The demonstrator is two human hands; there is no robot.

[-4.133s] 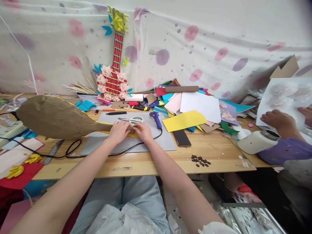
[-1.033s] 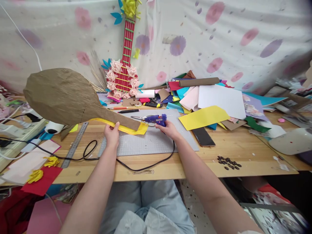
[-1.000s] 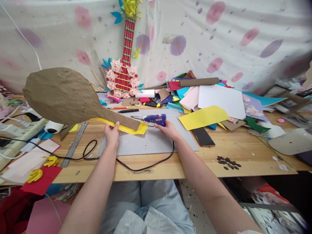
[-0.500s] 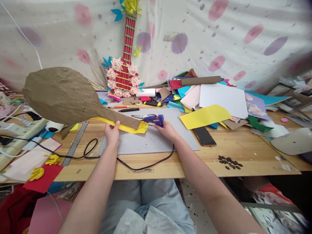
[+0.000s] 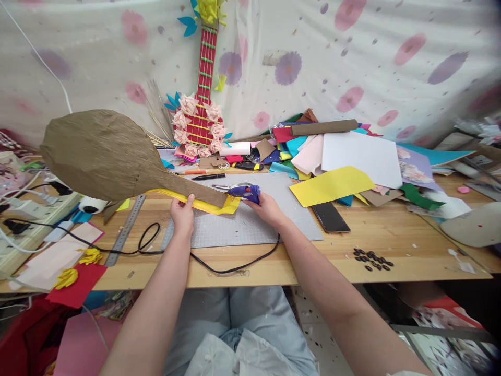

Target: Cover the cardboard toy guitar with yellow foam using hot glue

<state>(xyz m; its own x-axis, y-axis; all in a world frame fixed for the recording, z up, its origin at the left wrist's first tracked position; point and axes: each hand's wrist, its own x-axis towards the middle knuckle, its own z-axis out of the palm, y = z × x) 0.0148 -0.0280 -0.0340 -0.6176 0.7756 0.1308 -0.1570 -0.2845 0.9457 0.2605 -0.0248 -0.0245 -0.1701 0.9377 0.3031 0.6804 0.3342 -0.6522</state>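
Observation:
My left hand (image 5: 182,214) grips the narrow neck of a large brown paddle-shaped paper form (image 5: 97,154), with a yellow paper strip (image 5: 203,205) under its thumb. The form's wide end is raised off the table to the left. My right hand (image 5: 267,207) is closed round a blue glue gun (image 5: 246,192). Its nozzle points left at the end of the brown neck and the yellow strip. Both hands are over a grey cutting mat (image 5: 250,222). The gun's black cord (image 5: 219,267) loops across the table's front edge.
Scissors (image 5: 229,186) lie behind the gun. A metal ruler (image 5: 125,230) lies left of the mat, a dark phone (image 5: 330,217) right of it. Coloured paper sheets (image 5: 332,167) pile at the back right. A red paper guitar (image 5: 199,112) leans on the wall. Dark beads (image 5: 370,258) lie front right.
My right hand left the neck, picked up the glue gun and moved its nozzle left to the end of the neck. My left hand keeps its grip; the form's wide end was lifted.

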